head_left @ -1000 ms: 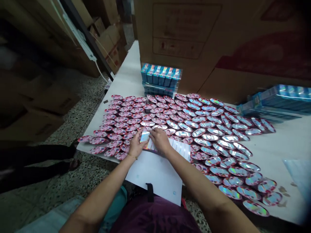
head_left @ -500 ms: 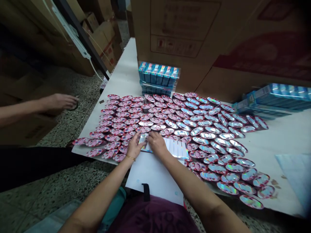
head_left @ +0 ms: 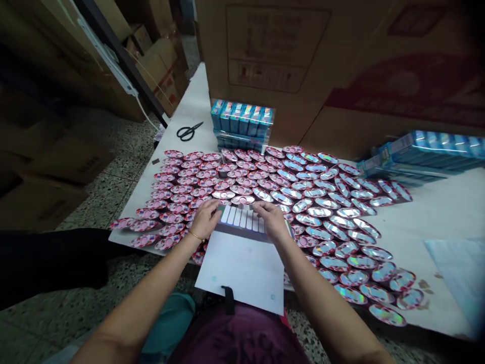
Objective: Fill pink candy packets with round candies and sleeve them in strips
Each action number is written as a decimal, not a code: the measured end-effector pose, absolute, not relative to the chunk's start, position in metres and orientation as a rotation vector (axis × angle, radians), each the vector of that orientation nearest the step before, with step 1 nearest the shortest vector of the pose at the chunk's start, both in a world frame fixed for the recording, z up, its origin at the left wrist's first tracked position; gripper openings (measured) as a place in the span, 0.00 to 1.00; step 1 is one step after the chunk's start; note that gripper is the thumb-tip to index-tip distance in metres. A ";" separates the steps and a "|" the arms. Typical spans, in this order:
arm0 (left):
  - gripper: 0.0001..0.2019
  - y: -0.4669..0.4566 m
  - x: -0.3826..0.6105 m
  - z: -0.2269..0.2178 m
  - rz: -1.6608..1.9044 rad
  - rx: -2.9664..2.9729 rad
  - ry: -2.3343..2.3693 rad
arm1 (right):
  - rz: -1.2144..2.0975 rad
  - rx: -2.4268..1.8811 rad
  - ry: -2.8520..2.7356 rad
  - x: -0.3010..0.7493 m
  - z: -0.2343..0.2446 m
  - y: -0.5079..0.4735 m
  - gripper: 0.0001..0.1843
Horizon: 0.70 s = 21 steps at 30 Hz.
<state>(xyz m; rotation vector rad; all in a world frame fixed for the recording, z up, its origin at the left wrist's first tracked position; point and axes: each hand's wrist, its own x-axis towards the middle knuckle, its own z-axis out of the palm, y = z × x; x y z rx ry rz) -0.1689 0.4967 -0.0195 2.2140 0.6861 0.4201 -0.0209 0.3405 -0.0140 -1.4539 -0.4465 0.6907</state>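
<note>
A sheet of strip labels (head_left: 240, 218), with a row of pale strips on a darker backing, lies in front of me between my hands. My left hand (head_left: 206, 218) is closed at its left end, fingers curled and thumb beside the edge. My right hand (head_left: 271, 218) pinches near its upper right part; a small shiny piece by those fingertips is too blurred to name. Under the sheet a white board (head_left: 242, 265) reaches from the table edge toward my body. Many oval-topped pink and red packages (head_left: 166, 230) stand closely around the hands, several with shiny silvery labels (head_left: 333, 263) on top.
Blue boxes in clear wrap (head_left: 242, 119) are stacked behind the packages, with more blue boxes (head_left: 435, 146) at the right. Black scissors (head_left: 187, 132) lie at the back left of the white table (head_left: 409, 225). A large carton (head_left: 280, 60) rises behind. At left is a dark-clothed leg (head_left: 56, 263).
My hands have moved apart along the label sheet, the right one rightward. Another person's hand at the left has gone from view. Scissors now lie on the table at the back left.
</note>
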 end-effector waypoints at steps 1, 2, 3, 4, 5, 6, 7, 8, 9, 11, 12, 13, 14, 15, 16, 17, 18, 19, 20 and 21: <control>0.16 0.495 -0.159 -0.011 0.392 2.156 0.674 | 0.698 -1.426 -0.400 -0.019 -0.011 0.340 0.10; 0.17 0.493 -0.149 -0.003 0.324 2.065 0.664 | 0.703 -1.398 -0.357 -0.017 -0.008 0.340 0.11; 0.19 0.491 -0.137 0.004 0.227 1.955 0.654 | 0.704 -1.370 -0.316 -0.015 -0.005 0.339 0.11; 0.20 0.488 -0.126 0.009 0.124 1.839 0.645 | 0.702 -1.345 -0.277 -0.013 -0.002 0.339 0.12; 0.21 0.486 -0.115 0.013 0.031 1.729 0.637 | 0.698 -1.323 -0.236 -0.012 0.000 0.338 0.12; 0.21 0.483 -0.106 0.016 -0.039 1.636 0.629 | 0.694 -1.303 -0.194 -0.010 0.002 0.337 0.12; 0.19 0.481 -0.097 0.017 -0.083 1.568 0.624 | 0.692 -1.285 -0.153 -0.008 0.002 0.335 0.13; 0.17 0.479 -0.089 0.018 -0.101 1.525 0.624 | 0.689 -1.271 -0.115 -0.006 0.002 0.334 0.13; 0.15 0.478 -0.082 0.017 -0.098 1.499 0.624 | 0.681 -1.265 -0.081 -0.003 0.000 0.333 0.13; 0.13 0.477 -0.069 0.014 -0.071 1.471 0.620 | 0.636 -1.282 -0.023 0.003 -0.005 0.332 0.14; 0.13 0.477 -0.064 0.012 -0.055 1.462 0.621 | 0.593 -1.303 0.004 0.006 -0.008 0.332 0.15; 0.13 0.477 -0.057 0.009 -0.040 1.463 0.627 | 0.541 -1.329 0.032 0.010 -0.011 0.333 0.15; 0.13 0.478 -0.051 0.005 -0.023 1.478 0.640 | 0.484 -1.356 0.056 0.015 -0.015 0.335 0.15; 0.13 0.479 -0.044 0.002 -0.009 1.510 0.657 | 0.423 -1.382 0.074 0.020 -0.018 0.338 0.16; 0.12 0.480 -0.036 -0.002 0.001 1.558 0.680 | 0.362 -1.411 0.078 0.025 -0.022 0.342 0.16; 0.12 0.482 -0.027 -0.007 0.014 1.620 0.703 | 0.301 -1.453 0.070 0.031 -0.026 0.346 0.17; 0.12 0.483 -0.018 -0.010 0.026 1.693 0.724 | 0.238 -1.512 0.051 0.037 -0.030 0.350 0.17; 0.12 0.485 -0.009 -0.014 0.037 1.775 0.745 | 0.175 -1.593 0.026 0.043 -0.034 0.353 0.17; 0.12 0.486 0.000 -0.017 0.044 1.869 0.766 | 0.116 -1.690 -0.002 0.049 -0.038 0.356 0.16; 0.12 0.488 0.009 -0.019 0.047 1.976 0.788 | 0.064 -1.794 -0.025 0.054 -0.042 0.358 0.16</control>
